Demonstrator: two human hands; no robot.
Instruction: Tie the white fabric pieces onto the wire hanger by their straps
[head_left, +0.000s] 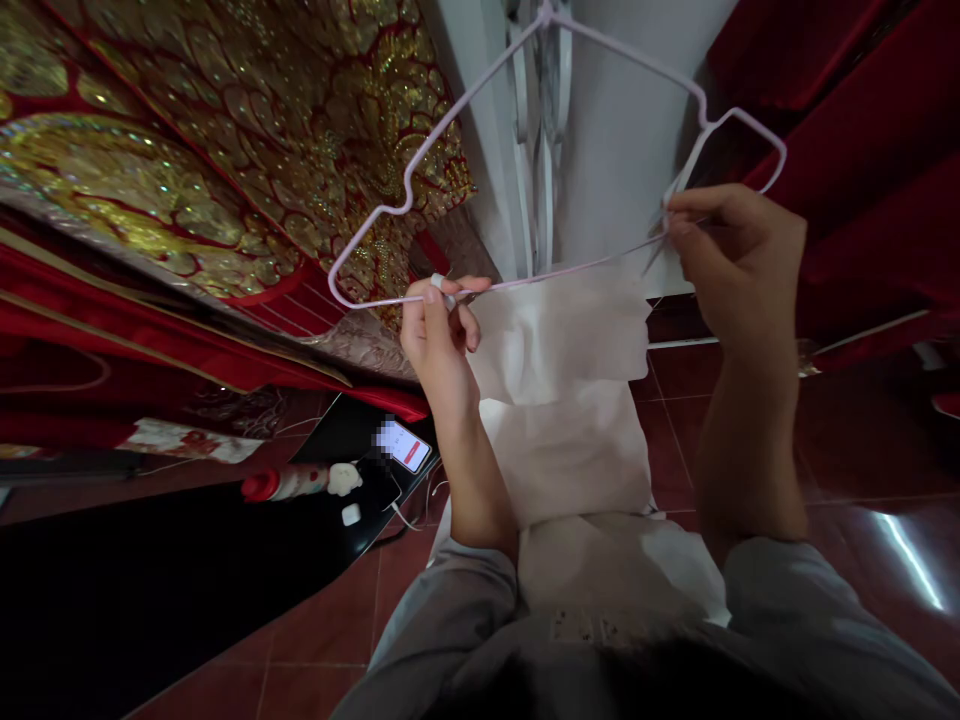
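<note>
With left fingers (435,312) closed around the pink hanger (477,92), we pinch a white strip (691,165) farther right in our right fingers (696,246).

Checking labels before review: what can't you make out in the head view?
Head view: thin pale-pink clothes hanger; part above its apex cut off by top edge.
Head view: narrow white strip; lower end hidden by pinching right hand.
Head view: flat rectangular phone with lit white screen; text too small, one edge pixelated.

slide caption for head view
Left hand holding a thin pale-pink notched hanger, right hand pinched near its end.
</note>
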